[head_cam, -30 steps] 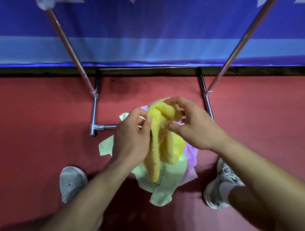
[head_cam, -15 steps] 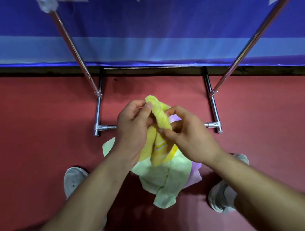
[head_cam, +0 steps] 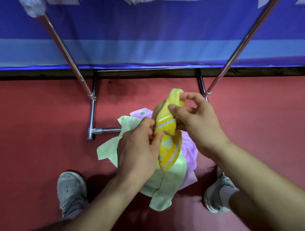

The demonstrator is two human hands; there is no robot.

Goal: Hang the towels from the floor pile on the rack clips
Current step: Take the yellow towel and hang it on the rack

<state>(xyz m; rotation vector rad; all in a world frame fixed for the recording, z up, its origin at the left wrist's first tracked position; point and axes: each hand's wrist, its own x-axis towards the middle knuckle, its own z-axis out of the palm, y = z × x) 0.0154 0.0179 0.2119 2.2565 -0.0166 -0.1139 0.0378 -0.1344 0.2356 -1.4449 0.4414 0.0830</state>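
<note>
Grip: my left hand [head_cam: 138, 151] and right hand [head_cam: 198, 127] both pinch the yellow towel [head_cam: 168, 130], bunched upright between them; its tip pokes out at 12 o'clock, its tail hangs toward 6 o'clock. Rack [head_cam: 91, 120]: chrome legs and base bars at 12 o'clock of the hands. Floor pile: green towel [head_cam: 167, 182] and pink towel [head_cam: 188, 147] lie beneath the hands, between my shoes [head_cam: 72, 191].

The yellow towel [head_cam: 169, 151] is showing a white stripe between deeper orange-yellow bands. Beneath it, the green towel [head_cam: 167, 184] is looking pale mint and the lilac towel [head_cam: 189, 147] plain. The floor [head_cam: 27, 139] is glowing dull red, the banner [head_cam: 155, 16] is running deep blue over a lighter band, and the shoes [head_cam: 70, 189] are showing grey.
</note>
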